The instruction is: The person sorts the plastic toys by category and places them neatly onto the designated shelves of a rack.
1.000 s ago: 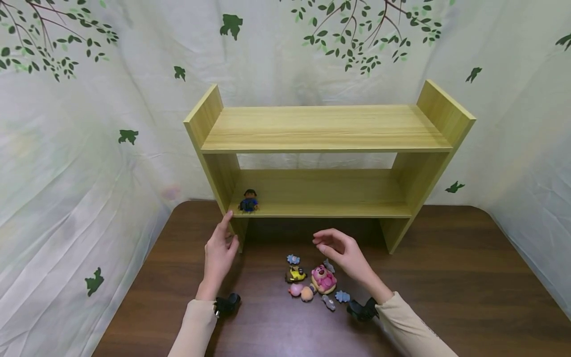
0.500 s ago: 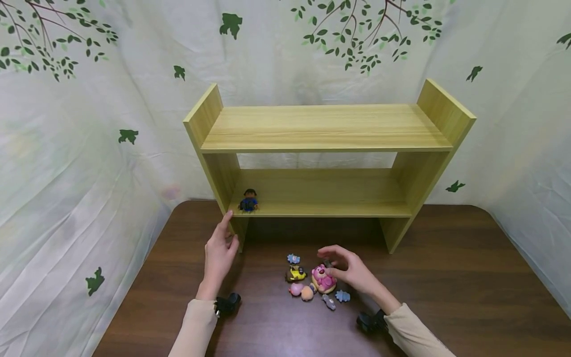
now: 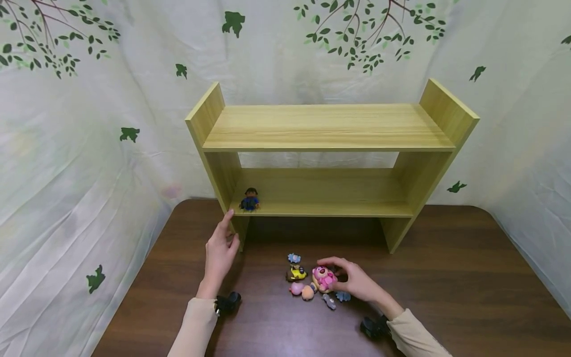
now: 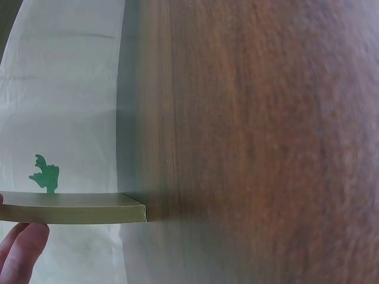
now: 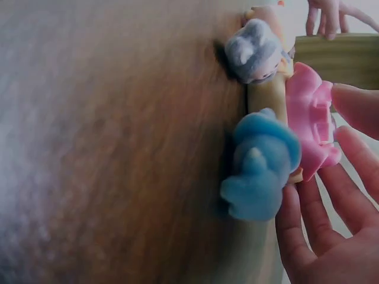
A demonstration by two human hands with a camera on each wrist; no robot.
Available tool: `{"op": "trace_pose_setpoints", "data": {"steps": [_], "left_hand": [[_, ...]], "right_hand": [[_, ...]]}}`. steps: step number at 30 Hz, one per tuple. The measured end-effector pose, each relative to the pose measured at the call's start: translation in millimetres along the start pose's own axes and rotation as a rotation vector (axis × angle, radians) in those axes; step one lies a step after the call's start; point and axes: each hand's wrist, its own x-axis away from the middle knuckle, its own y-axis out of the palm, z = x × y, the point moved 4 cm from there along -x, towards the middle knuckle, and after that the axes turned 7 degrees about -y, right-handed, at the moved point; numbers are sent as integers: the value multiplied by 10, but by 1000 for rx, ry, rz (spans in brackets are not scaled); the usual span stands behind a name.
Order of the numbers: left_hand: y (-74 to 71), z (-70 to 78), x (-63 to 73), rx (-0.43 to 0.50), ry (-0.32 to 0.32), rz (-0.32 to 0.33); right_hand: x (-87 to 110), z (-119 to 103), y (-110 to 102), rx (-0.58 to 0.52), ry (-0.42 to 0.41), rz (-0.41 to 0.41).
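Observation:
My right hand (image 3: pixel 359 283) has its thumb and fingers round a pink bear figure (image 3: pixel 322 277) with a pale base, low over the table. In the right wrist view the thumb touches the bear's side and the other fingers lie behind it. Close by are a blue figure (image 5: pixel 260 171) and a grey-headed figure (image 5: pixel 251 50). At the left end of a wooden shelf unit (image 3: pixel 325 126), my left hand (image 3: pixel 220 250) pinches the side panel (image 4: pixel 71 213), a finger on one face and the thumb on the other.
A figure in blue clothes (image 3: pixel 250 202) stands at the left of the middle shelf. Left of the bear lie a yellow toy car (image 3: pixel 296 273), a small blue toy (image 3: pixel 294 258), and pink (image 3: pixel 296 288) and peach toys (image 3: pixel 308 293). A printed cloth (image 3: pixel 134 99) hangs behind the brown table (image 3: pixel 468 287).
My right hand has come down toward the front from above the toys and now holds the pink bear figure. The left hand has stayed at the shelf's side panel.

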Motion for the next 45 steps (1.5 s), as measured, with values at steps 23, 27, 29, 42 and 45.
{"op": "trace_pose_setpoints", "data": {"steps": [23,27,29,42,45], "left_hand": [[8,8,-18,-2,-7,-7],[2,8,-13,-1,-1,-3],[2,7,-11,0,2,-1],[9,-3,-5,-3,-9,-8],[6,5,-2,-3,-3,-5]], "right_hand": [[-3,12,19,156,128,-1],[5,5,7,152,134,27],[6,-6,-4,131,138,42],[-113,-291,-79,-12,9,107],[-148,-361,-94,-11,-34,114]]}}
